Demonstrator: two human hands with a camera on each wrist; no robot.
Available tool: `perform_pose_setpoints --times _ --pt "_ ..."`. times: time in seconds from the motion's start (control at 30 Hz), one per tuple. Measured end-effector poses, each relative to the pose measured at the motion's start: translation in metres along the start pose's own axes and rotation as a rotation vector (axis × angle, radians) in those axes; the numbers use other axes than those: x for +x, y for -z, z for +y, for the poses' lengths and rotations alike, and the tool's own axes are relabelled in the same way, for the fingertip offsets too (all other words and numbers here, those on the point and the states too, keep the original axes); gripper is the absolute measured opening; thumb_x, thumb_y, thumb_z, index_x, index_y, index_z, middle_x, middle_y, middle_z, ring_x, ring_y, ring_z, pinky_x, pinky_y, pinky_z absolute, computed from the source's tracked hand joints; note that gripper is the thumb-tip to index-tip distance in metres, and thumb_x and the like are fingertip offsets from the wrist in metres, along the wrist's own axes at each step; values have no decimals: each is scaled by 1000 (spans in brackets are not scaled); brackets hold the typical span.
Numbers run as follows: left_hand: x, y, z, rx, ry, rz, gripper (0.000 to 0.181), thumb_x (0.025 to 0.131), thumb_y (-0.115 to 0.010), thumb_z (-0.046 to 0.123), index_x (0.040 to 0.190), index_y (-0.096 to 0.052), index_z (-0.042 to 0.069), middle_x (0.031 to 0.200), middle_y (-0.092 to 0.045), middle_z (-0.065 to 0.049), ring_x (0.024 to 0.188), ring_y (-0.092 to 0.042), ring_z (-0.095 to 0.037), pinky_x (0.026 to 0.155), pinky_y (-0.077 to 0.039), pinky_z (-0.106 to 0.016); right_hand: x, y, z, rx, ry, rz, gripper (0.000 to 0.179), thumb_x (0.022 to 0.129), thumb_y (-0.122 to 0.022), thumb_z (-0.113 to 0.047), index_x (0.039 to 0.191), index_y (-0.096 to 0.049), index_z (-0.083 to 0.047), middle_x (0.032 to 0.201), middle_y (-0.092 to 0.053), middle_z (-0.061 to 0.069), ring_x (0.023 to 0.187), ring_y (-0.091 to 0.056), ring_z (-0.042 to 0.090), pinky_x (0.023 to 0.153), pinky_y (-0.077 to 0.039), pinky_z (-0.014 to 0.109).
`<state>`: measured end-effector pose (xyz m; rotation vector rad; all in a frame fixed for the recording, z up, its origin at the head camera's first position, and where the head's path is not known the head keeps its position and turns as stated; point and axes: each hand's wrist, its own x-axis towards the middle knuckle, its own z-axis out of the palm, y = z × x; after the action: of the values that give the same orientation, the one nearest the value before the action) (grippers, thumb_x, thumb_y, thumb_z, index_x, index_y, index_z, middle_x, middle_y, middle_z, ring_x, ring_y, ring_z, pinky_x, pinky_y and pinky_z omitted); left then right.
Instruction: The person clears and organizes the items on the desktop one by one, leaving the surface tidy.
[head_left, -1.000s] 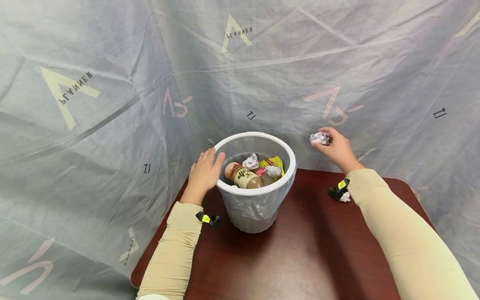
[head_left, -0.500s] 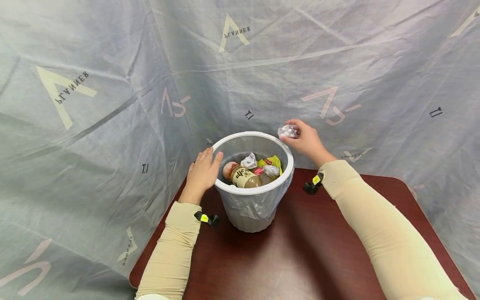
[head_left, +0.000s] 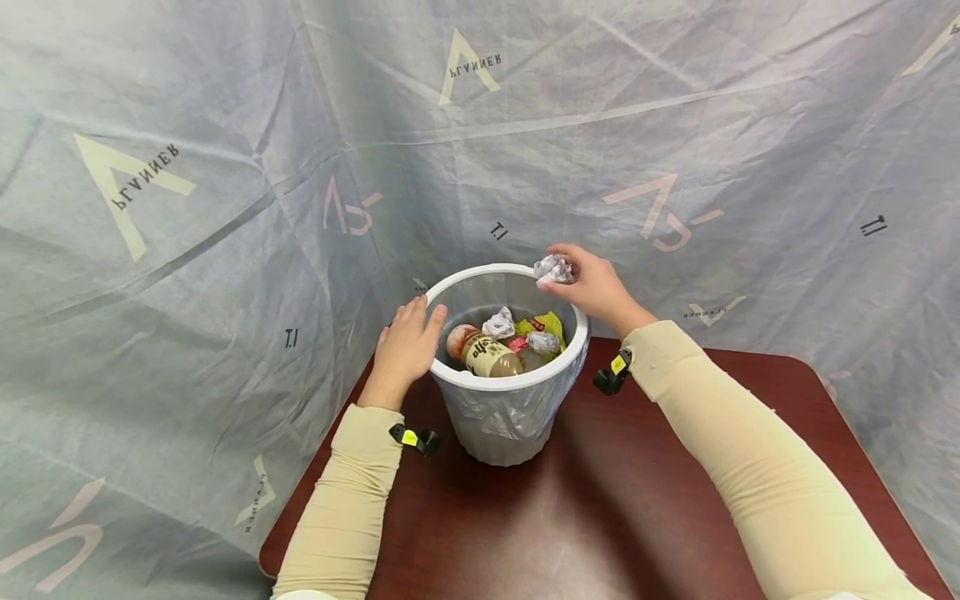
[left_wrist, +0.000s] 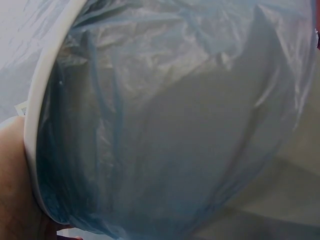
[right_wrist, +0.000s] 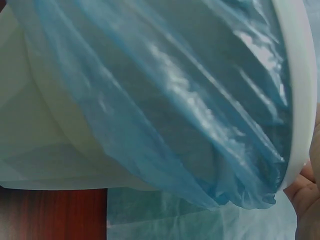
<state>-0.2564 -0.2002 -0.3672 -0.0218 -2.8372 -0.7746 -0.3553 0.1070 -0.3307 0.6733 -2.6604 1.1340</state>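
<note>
In the head view my right hand (head_left: pixel 596 287) pinches a crumpled paper ball (head_left: pixel 553 270) over the far right rim of the trash bin (head_left: pixel 495 446). My left hand (head_left: pixel 405 346) rests against the bin's left rim with fingers extended and the thumb at the edge. Inside the bin lie a labelled bottle (head_left: pixel 491 357), a yellow wrapper (head_left: pixel 551 323) and two paper balls (head_left: pixel 499 322). A thin plastic liner (right_wrist: pixel 165 100) is folded over the white rim (right_wrist: pixel 302 90), as the right wrist view shows. The left wrist view has part of my left hand (left_wrist: pixel 12 175) beside the rim.
The bin stands upright on a dark red table (head_left: pixel 480 533) with rounded corners. Grey printed sheeting (head_left: pixel 637 108) hangs behind the table and along its left side. Black wrist cameras (head_left: pixel 613 372) are strapped at both cuffs.
My right hand has carried the paper ball leftward from beyond the table's back right to over the bin's rim. The left hand stays at the rim; a paper ball on the table is now hidden.
</note>
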Motion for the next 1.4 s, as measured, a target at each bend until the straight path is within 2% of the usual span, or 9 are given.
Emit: perform_pose_setpoints --times 0.13,0.3,0.53,0.77,0.87,1.13,1.27,1.4 --pt "0 0 0 8 0 -4 81 105 -15 64 160 -27 6 165 -27 -14 153 -18 -38 118 -15 -65 0 1 3 50 10 11 75 88 -80 -33 153 -44 -27 145 -55 14 119 -61 31 96 -51 49" --pt "0 0 0 7 1 -3 81 105 -15 64 160 -27 6 165 -28 -14 153 -18 -38 118 -15 -65 -1 6 13 96 -14 53 77 89 -78 -40 155 -40 -28 147 -52 15 123 -59 33 101 -49 50" --pt "-1 0 0 3 1 -1 80 105 -15 63 160 -27 5 165 -27 -14 153 -18 -38 118 -15 -65 -7 21 42 129 -53 114 80 90 -74 -49 157 -38 -25 149 -48 16 127 -55 33 105 -45 51" --pt "0 -1 1 15 -10 3 80 105 -15 63 160 -28 5 164 -29 -15 153 -19 -39 117 -17 -66 -18 43 85 90 -99 218 76 91 -75 -42 155 -41 -16 146 -49 22 128 -53 40 105 -44 54" --pt "1 -1 0 21 -10 5 81 105 -15 63 160 -27 5 164 -28 -15 153 -19 -39 117 -16 -66 -26 49 107 63 -127 230 76 92 -74 -41 155 -40 -13 147 -47 24 129 -51 43 104 -44 57" --pt "0 3 1 35 -4 8 79 106 -17 61 160 -28 4 164 -28 -16 152 -20 -39 117 -17 -66 -49 48 168 -73 -141 153 75 96 -69 -37 155 -36 -4 147 -39 31 130 -41 51 99 -39 67" --pt "-1 4 3 31 -2 8 77 107 -18 59 159 -29 4 164 -29 -16 152 -21 -40 117 -18 -66 -64 42 195 -75 -190 140 79 97 -66 -44 157 -33 -4 149 -35 33 131 -39 53 99 -37 69" --pt "0 3 4 41 -1 -4 77 107 -17 59 159 -28 4 165 -28 -15 152 -19 -39 117 -18 -65 -83 34 221 -24 -252 149 84 97 -65 -48 159 -28 -6 152 -31 34 135 -34 54 101 -34 70"
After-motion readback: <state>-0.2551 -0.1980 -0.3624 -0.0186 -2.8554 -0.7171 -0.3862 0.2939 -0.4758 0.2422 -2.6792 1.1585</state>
